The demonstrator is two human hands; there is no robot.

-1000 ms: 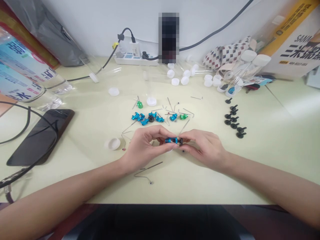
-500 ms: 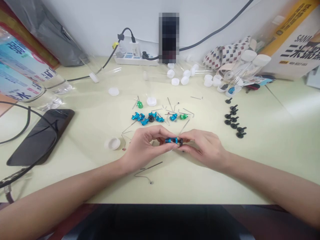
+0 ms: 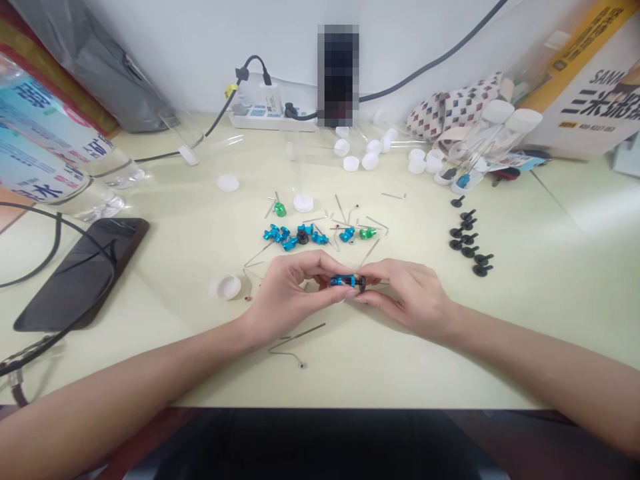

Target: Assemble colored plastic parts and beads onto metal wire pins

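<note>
Low over the middle of the pale yellow-green tabletop [image 3: 540, 333], pinching a blue metal fitting [image 3: 342, 281] between thumb and fingertips of the left hand [image 3: 287, 290]. Pinching too with the right hand [image 3: 407, 287], fingertips on a black disc-headed screw [image 3: 361, 284], lined up end to end with the blue piece. Just past the knuckles, loose blue fittings [image 3: 271, 232], two green fittings [image 3: 280, 210], thin metal rods strewn among them. Near the left wrist, a white cap [image 3: 227, 287]; closer in, a bent wire [image 3: 285, 353]. Off to the right, well apart from the grip, black thumbscrews [image 3: 469, 239] in a ragged double file. Farther back, white caps [image 3: 370, 161], then a power strip [image 3: 270, 120] against the white wall [image 3: 200, 40]. Hemming the left side, a dark smartphone [image 3: 80, 273] and water bottles [image 3: 65, 140]. Up front, a straight table edge [image 3: 350, 407] beneath both forearms. Widest elbow room to the right, between forearm and thumbscrews; tighter ahead, among the small metal parts.
</note>
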